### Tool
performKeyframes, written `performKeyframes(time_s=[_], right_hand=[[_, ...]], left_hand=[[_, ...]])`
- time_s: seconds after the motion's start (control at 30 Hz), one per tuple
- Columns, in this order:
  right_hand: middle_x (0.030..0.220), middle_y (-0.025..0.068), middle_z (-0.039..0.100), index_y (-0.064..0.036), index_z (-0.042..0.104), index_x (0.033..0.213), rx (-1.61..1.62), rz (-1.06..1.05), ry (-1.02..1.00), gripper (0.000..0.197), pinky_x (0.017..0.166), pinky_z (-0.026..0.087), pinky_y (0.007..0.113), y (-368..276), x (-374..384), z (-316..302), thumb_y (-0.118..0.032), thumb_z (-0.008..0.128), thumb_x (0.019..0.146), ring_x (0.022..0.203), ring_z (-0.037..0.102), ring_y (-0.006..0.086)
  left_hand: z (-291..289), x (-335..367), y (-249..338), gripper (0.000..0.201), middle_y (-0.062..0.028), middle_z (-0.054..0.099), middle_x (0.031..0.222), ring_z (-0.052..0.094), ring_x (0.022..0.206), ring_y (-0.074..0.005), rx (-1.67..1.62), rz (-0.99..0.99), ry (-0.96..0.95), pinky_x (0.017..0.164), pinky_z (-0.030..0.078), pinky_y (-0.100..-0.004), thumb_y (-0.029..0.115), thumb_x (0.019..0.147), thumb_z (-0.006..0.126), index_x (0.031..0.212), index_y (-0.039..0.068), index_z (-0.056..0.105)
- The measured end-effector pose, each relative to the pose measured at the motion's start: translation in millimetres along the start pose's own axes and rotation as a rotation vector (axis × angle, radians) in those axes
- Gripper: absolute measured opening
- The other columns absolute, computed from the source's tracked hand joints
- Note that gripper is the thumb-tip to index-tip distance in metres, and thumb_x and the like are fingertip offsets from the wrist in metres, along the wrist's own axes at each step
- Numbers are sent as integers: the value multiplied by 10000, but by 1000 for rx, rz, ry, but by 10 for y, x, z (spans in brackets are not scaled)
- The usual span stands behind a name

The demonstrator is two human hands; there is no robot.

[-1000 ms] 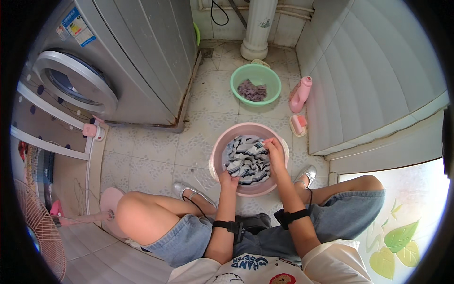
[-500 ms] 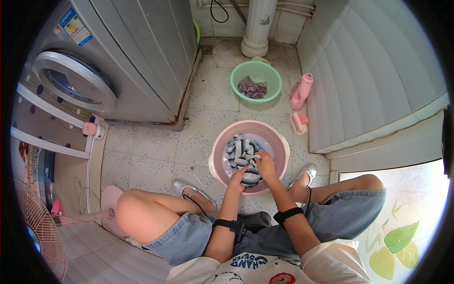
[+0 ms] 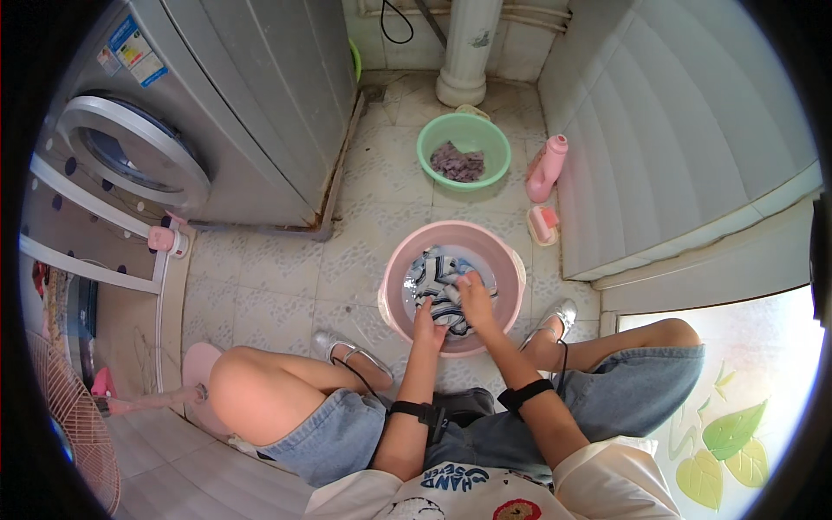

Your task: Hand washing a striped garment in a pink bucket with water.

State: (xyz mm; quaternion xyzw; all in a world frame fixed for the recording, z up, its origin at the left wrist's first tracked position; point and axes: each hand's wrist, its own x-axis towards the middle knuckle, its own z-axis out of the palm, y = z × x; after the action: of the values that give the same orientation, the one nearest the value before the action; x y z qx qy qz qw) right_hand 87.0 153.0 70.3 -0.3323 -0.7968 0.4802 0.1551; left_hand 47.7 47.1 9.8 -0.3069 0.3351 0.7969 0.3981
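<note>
A striped garment (image 3: 436, 279) in white, dark and blue lies bunched and wet in a pink basin (image 3: 392, 290) between my feet. Cloudy water shows around the cloth. My left hand (image 3: 429, 322) grips the garment's near left side, fingers partly hidden by the fabric. Over its right part is my right hand (image 3: 474, 301), fingers curled closed against the striped cloth. Both hands are inside the basin's near half, close together.
Beyond stands a green basin (image 3: 497, 169) holding a purplish-grey cloth (image 3: 458, 162). At the right wall are a pink bottle (image 3: 546, 169) and a soap dish (image 3: 543, 225). A grey washing machine (image 3: 260, 113) stands left; a fan (image 3: 74, 416) is at the lower left.
My right hand has shifted slightly nearer me and turned over the cloth. The garment is bunched differently, with its stripes spread lower. My left hand stays near the same place.
</note>
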Motion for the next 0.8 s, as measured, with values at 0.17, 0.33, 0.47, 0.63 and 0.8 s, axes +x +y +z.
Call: performKeyframes(time_s=[0.17,0.33,0.47,0.63,0.8], right_hand=[[747,239,571,-39,472,867,-127,-165,-169,178,604,433,478,-311,-458,358,-215,470,837,695,566,407],[650,174,599,-48,564,776,-494,-240,-257,269,542,475,454,-243,-381,314,-296,465,807,599,600,348],[591,166,589,-75,598,612,-475,-44,77,289,469,467,451,26,-75,190,-271,475,784,522,590,334],[531,162,561,-62,597,581,-556,-234,-48,292,452,464,448,-104,-523,303,-215,459,789,468,575,329],[543,157,571,-63,588,577,-681,-185,49,283,424,465,410,131,-151,470,-229,475,776,461,574,309]], left_hand=[[-99,-75,-67,423,-92,546,1096,514,1039,-252,55,21,-128,889,410,-430,411,884,358,1140,102,490],[-6,-127,-110,474,-92,528,1122,497,1057,-249,-110,-96,-64,905,394,-427,459,879,312,1142,107,492],[138,-40,-186,410,-84,565,1012,549,928,-237,-117,-125,-38,832,445,-395,431,840,391,1037,98,529],[-181,43,59,323,-76,576,871,581,825,-238,-65,-239,-227,729,488,-373,361,791,512,942,76,536],[-70,165,-153,306,-92,599,879,581,794,-235,-180,-123,-130,709,480,-359,335,851,450,960,66,550]])
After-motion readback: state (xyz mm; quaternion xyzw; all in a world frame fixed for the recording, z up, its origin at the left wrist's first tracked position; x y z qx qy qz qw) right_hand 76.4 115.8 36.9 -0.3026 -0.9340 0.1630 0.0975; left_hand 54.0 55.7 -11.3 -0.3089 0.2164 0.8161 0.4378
